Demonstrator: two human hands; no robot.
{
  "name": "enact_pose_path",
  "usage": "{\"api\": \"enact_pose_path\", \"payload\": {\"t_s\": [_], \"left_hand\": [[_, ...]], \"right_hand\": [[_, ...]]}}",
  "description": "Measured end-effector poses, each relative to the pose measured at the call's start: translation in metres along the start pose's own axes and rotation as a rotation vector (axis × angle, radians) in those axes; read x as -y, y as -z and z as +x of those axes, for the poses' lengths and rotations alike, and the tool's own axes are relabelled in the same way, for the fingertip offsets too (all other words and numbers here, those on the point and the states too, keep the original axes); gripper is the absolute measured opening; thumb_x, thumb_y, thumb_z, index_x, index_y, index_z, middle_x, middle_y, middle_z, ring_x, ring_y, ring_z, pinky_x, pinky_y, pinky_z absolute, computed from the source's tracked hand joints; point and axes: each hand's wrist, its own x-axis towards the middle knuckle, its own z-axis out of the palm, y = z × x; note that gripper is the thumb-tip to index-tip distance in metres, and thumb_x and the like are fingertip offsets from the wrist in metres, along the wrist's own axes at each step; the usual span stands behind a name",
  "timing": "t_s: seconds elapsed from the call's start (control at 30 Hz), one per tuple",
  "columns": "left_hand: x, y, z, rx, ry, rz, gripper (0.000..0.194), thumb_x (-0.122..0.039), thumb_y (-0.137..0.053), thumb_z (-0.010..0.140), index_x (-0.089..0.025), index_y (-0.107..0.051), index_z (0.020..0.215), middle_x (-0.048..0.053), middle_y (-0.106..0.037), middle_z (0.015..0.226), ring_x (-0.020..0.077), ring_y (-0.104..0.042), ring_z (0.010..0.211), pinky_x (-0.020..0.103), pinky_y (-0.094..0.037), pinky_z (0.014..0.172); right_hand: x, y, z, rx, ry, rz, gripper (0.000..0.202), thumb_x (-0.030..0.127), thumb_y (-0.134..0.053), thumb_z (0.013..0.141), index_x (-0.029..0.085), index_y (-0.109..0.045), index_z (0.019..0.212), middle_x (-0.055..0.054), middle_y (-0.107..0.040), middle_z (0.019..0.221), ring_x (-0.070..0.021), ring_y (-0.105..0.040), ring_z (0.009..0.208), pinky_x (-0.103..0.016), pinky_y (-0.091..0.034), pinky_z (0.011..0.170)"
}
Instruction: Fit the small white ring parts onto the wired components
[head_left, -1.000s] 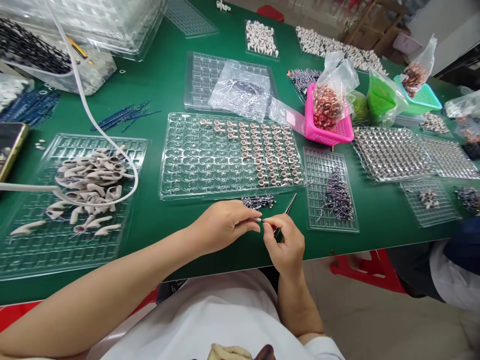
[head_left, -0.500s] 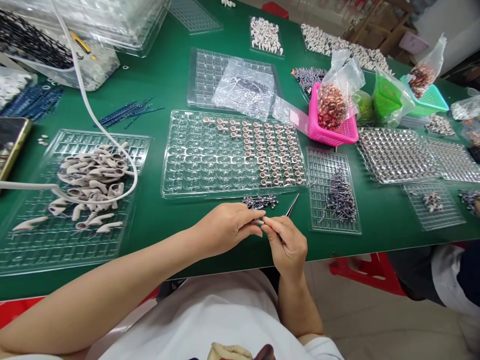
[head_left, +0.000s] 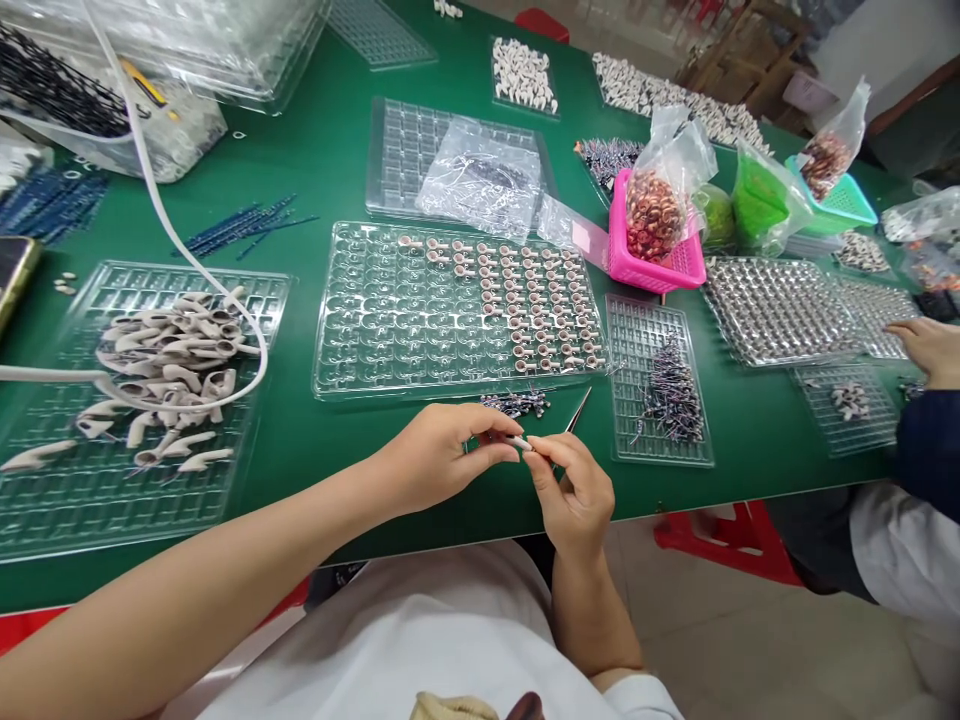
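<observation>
Green table (head_left: 300, 440): near edge slants up toward the right; the left forearm and right wrist cross it. Working room is the green strip between this edge and the trays. Left tray (head_left: 90, 510): clear plastic, heaped with pale curved tubes (head_left: 180, 345); its lower end lies close to the table edge. White cable (head_left: 45, 374) loops over the heap. Middle tray (head_left: 397, 330): front rim just beyond the hands, a narrow green channel between it and the left tray; pale cup-ended parts sit in its right-hand columns. Narrow tray (head_left: 626, 345): near corner close beside the right hand. Left hand (head_left: 442, 455): thumb and fingers pinch one end of a small white piece (head_left: 519, 443). Right hand (head_left: 574, 490): thumb and forefinger pressed together on its other end. Tweezers (head_left: 579, 410) jut beyond the right hand — tips point away from the body. Wired bits (head_left: 517, 402) lie heaped between middle tray and hands. Small white piece: above the green strip, nearer the body than the wired bits.
</observation>
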Motion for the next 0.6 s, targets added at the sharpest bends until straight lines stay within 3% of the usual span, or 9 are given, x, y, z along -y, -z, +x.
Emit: {"api": "enact_pose_path", "payload": {"t_s": [0.23,0.6], "left_hand": [[-0.0002,0.0004,0.0008,-0.012,0.056,-0.081,0.012,-0.026,-0.066,0.088,-0.021,-0.073,0.096,-0.002,-0.076,0.087,0.0126,-0.069,0.077,0.02,-0.052,0.07],[0.0019,-0.0006,0.0007,-0.007,-0.006,-0.048,0.014,-0.025,-0.068,0.087,-0.019,-0.074,0.097,0.0,-0.074,0.084,0.0129,-0.068,0.075,0.021,-0.052,0.07]], "right_hand": [[0.0012,0.0016,0.0014,0.01,-0.045,0.088,0.024,0.012,-0.065,0.087,0.025,-0.068,0.106,-0.002,-0.07,0.088,-0.0147,-0.065,0.079,-0.028,-0.055,0.066],[0.0015,0.0006,0.0005,-0.031,-0.013,0.01,0.02,0.011,-0.067,0.085,0.024,-0.068,0.1,-0.001,-0.071,0.087,-0.0137,-0.065,0.075,-0.025,-0.052,0.059]]}}
